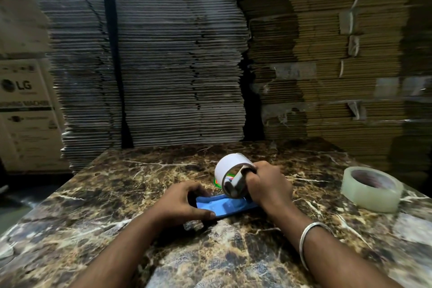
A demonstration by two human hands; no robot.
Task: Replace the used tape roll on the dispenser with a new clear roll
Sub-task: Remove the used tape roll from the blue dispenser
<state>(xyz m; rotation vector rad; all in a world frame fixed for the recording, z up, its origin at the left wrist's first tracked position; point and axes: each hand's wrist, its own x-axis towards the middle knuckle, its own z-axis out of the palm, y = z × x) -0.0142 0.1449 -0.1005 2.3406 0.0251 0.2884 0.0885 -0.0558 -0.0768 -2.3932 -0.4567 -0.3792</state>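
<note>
I see the left hand gripping the blue plastic dispenser handle on the marbled surface; right hand fingers curl round the white used roll. Clear roll lies flat near the right edge.

Head camera looking forward and down over a marble table

It is sitting close above both forearms, facing stacked flat cardboard behind the table's far edge; the wide lens is bending the edges, and there is only this single view.
</note>
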